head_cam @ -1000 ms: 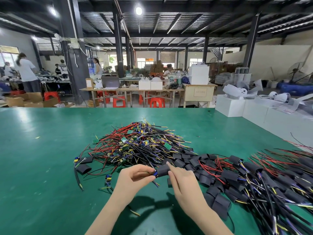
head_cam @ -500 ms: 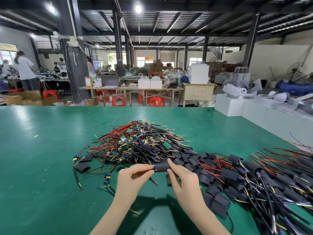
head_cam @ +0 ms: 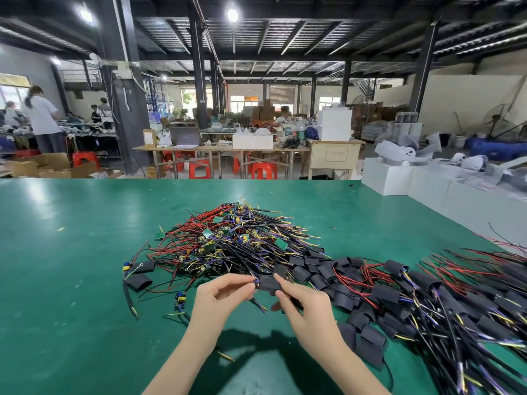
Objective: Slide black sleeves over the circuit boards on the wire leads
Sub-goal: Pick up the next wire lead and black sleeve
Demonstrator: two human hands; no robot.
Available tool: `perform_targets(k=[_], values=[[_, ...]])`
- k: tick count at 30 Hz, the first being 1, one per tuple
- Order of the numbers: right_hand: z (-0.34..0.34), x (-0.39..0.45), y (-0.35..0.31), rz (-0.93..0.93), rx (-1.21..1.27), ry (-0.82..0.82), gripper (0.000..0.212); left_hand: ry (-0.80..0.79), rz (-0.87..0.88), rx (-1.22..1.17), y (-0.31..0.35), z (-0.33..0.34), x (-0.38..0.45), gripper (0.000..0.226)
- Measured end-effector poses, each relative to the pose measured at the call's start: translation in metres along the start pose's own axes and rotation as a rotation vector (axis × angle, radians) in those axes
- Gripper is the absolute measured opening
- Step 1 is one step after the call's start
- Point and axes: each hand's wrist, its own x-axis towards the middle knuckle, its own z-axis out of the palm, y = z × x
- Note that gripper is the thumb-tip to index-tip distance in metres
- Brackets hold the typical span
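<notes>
Left hand pinches the wire end | right hand pinches the black sleeve, above the table | advice: hold the wires straight, push the sleeve evenly over the board.

Green tabletop, glossy with pale glare. Black sleeve with a blue and yellow tip at its left end; red, black, yellow and purple in the heap of wire leads, dotted with small green circuit boards; black sleeved pile streaked red, yellow and blue. White boxes at right, red stools beyond.
</notes>
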Motion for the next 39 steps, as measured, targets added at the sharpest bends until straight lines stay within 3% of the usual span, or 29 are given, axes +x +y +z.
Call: perform_targets(k=[3,6,9,14,28,39], values=[[0.0,0.002,-0.004,0.064,0.102,0.026,0.035,-0.046,-0.021,-0.04,0.003,-0.003,0.001,0.025],[-0.006,0.004,-0.003,0.021,0.14,0.024,0.04,-0.06,-0.027,-0.005,0.002,0.001,0.0,0.015],[-0.009,0.006,-0.003,-0.029,0.092,0.005,0.031,-0.057,-0.023,0.017,0.001,0.004,0.0,0.014],[-0.01,0.008,0.002,0.072,0.175,-0.031,0.022,-0.088,0.037,0.075,0.007,0.003,0.001,0.014],[-0.014,0.007,0.008,0.193,0.279,-0.096,0.028,-0.217,0.093,0.186,0.005,-0.001,-0.001,0.022],[-0.017,0.008,0.007,0.018,0.156,-0.071,0.03,-0.166,-0.054,0.147,0.005,0.003,-0.002,0.024]])
